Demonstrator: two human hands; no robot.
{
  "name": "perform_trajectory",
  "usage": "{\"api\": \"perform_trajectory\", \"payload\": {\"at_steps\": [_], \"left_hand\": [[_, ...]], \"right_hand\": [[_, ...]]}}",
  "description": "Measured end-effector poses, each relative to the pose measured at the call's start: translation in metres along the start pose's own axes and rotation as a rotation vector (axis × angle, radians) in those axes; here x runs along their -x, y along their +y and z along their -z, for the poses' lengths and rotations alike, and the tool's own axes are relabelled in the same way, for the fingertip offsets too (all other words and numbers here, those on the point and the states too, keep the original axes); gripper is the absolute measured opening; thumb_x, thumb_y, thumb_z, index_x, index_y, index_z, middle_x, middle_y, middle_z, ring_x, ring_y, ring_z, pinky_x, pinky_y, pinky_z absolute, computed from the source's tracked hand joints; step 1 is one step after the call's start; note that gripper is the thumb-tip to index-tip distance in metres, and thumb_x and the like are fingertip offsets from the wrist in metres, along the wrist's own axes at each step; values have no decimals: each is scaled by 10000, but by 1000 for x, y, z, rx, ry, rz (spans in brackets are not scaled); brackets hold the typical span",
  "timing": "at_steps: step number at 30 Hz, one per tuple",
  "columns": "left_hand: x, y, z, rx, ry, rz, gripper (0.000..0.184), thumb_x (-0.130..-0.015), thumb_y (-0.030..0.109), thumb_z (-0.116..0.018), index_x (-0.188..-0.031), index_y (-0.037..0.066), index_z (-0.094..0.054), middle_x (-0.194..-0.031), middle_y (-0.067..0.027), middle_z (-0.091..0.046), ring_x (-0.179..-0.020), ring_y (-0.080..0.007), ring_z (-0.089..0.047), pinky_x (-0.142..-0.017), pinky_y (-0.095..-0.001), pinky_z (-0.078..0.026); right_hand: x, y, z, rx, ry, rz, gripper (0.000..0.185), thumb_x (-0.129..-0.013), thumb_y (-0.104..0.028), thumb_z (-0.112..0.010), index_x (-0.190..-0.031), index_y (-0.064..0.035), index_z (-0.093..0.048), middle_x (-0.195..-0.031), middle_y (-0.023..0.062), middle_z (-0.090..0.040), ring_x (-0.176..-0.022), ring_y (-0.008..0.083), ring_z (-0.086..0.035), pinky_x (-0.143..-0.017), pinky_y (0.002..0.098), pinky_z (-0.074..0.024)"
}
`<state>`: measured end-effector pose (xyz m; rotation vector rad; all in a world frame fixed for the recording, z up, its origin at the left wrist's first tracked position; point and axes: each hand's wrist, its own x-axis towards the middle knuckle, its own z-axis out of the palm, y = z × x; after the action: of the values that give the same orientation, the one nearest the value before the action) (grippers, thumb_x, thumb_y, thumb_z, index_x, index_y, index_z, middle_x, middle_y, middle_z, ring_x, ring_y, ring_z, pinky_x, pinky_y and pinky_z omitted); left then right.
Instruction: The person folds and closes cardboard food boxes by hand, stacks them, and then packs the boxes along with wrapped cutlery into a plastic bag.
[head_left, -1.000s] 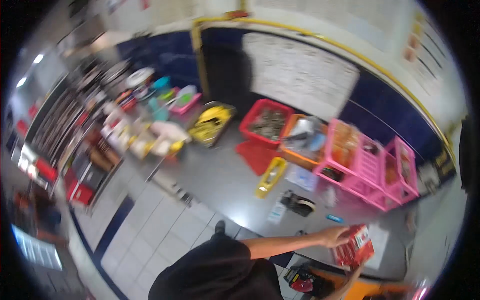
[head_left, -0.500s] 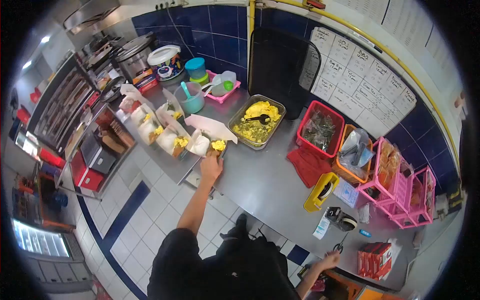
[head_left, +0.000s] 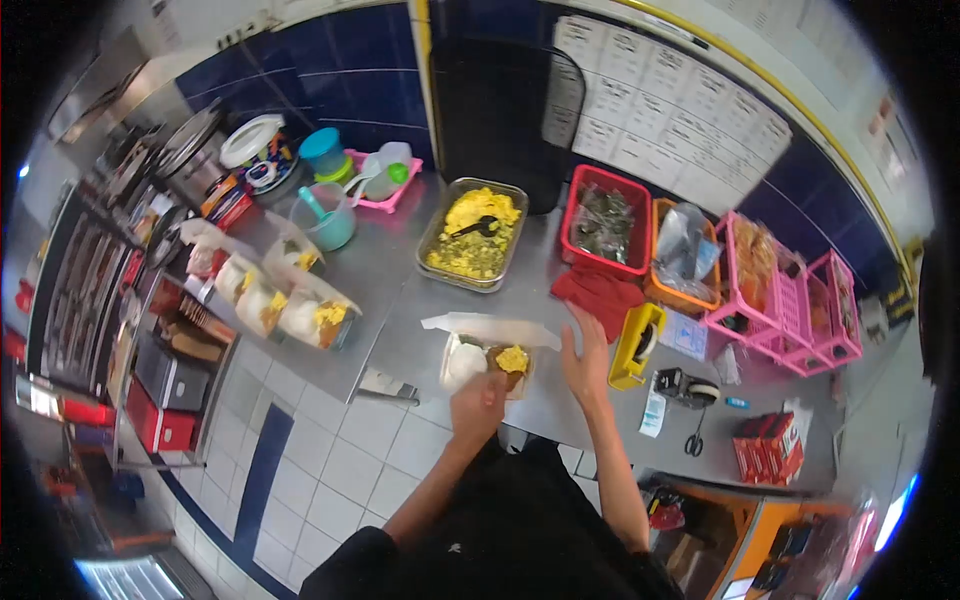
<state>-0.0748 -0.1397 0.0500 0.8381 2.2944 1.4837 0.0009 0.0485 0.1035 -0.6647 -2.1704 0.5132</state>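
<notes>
A paper food box (head_left: 448, 375) stands in front of me with its lid up, holding white rice (head_left: 466, 362) and brown food topped with yellow scrambled egg (head_left: 513, 359). My left hand (head_left: 478, 408) is closed at the near edge of this box; its fingertips are partly hidden. To the right, my right hand (head_left: 584, 355) is open with fingers stretched out, close to the end of the raised lid (head_left: 490, 328). Behind the box sits a glass tray (head_left: 428, 262) of scrambled egg with a black spoon (head_left: 478, 227) in it.
Several filled food boxes (head_left: 318, 320) line the counter's left side. A red basket (head_left: 568, 240), an orange basket (head_left: 690, 294), a red cloth (head_left: 600, 297), a yellow tape dispenser (head_left: 632, 350), scissors (head_left: 694, 440) and red boxes (head_left: 768, 447) are on the right.
The food box at my left hand has come right, away from the row, to in front of me. My right hand has risen from the lower right to beside its lid. The view has shifted.
</notes>
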Motion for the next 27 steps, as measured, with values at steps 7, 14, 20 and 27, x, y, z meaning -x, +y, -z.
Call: {"api": "perform_trajectory", "payload": {"at_steps": [7,14,20,27], "left_hand": [[-66,37,30,-268,24,-238,196,-902,163,-655,-1027,15,-680,-1044,-182,-690,-896,-363,-673,-798,-473,-519],[-8,-51,-23,-262,-43,-188,687,-804,226,-764,-1373,-22,-468,-1377,-308,-496,-1312,-449,-462,-1120,-481,-355],[-55,-54,-21,-103,-247,196,894,-835,354,-739,-1487,-64,-291,-1396,-277,-511,-1286,-383,-526,-1071,-406,-423],[-75,-39,-10,-426,-399,308,862,-881,550,-608,-1456,-42,-358,-1239,-267,-635,-1188,-409,-598,-1026,-459,-452]], "right_hand": [[25,15,-32,48,-716,-319,265,-940,-186,-572,-1192,-140,-636,-949,169,-702,-964,364,-670,-807,508,-509],[135,7,-28,444,-156,-204,456,-840,-292,-729,-1200,-53,-583,-1150,176,-645,-1177,336,-557,-1051,550,-366],[126,33,-30,-129,-110,-770,783,-791,-410,-794,-1313,38,-420,-1128,273,-640,-1076,391,-641,-939,455,-501],[109,46,-22,-147,-339,-869,668,-868,-423,-681,-1236,88,-459,-1034,330,-665,-988,465,-661,-852,496,-535]]}}
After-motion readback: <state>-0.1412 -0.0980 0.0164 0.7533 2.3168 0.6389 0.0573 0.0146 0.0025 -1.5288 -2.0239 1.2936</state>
